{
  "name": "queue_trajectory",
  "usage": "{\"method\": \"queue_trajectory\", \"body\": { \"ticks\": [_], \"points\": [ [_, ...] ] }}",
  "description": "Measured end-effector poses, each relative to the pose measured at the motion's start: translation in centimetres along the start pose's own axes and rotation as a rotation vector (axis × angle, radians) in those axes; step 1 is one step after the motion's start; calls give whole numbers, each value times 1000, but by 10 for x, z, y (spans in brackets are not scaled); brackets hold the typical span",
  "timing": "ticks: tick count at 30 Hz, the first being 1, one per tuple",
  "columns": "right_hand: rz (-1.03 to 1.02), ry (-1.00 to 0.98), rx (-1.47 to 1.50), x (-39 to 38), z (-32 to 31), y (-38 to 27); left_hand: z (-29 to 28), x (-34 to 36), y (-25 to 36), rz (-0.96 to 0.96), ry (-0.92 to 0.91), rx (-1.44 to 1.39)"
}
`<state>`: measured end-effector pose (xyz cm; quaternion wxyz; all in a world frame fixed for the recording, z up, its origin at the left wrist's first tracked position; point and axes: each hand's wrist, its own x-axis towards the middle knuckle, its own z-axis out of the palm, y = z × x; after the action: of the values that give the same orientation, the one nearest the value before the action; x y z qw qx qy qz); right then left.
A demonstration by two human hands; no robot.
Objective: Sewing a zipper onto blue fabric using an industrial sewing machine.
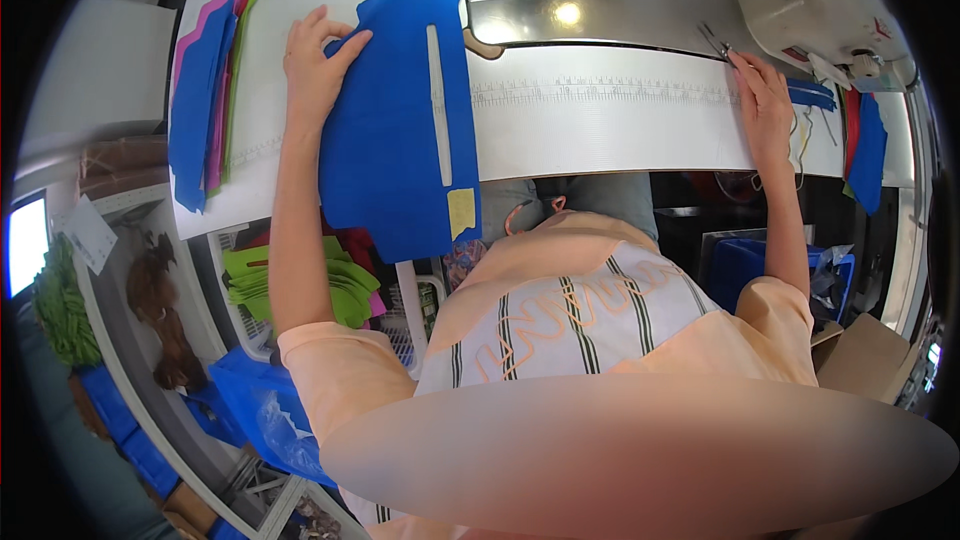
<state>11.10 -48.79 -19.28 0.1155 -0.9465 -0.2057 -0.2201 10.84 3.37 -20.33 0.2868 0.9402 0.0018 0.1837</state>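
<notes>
My left hand (322, 65) pinches the left edge of a large blue fabric piece (385, 130) with a long narrow slot. It lies on the white table, hanging over the front edge, with a small yellow patch (462, 210) near its lower right corner. My right hand (762, 100) is closed on small metal scissors (716, 42) at the right, beside the machine plate (630, 2). A sewing machine head (785, 5) stands behind it. A stack of blue, pink and green pieces (200, 100) lies left of my left hand.
A printed ruler runs along the white table (600, 130). Blue zipper strips (812, 92) and more coloured fabric (866, 150) are at the right. Under the table are a basket with green cut pieces (290, 280) and blue bins (250, 400). Shelving (110, 290) stands at the far left.
</notes>
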Motion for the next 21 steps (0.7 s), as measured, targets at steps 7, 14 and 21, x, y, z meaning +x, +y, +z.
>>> {"method": "queue_trajectory", "body": {
  "ticks": [7,14,21],
  "points": [
    [-124,11,230,23,13,-44,20,22,4,-27,91,-216],
    [-400,-179,755,19,12,-163,18,37,11,-122,71,-220],
    [-458,-156,763,22,40,-194,24,-8,60,296,-215,-25]
  ]
}}
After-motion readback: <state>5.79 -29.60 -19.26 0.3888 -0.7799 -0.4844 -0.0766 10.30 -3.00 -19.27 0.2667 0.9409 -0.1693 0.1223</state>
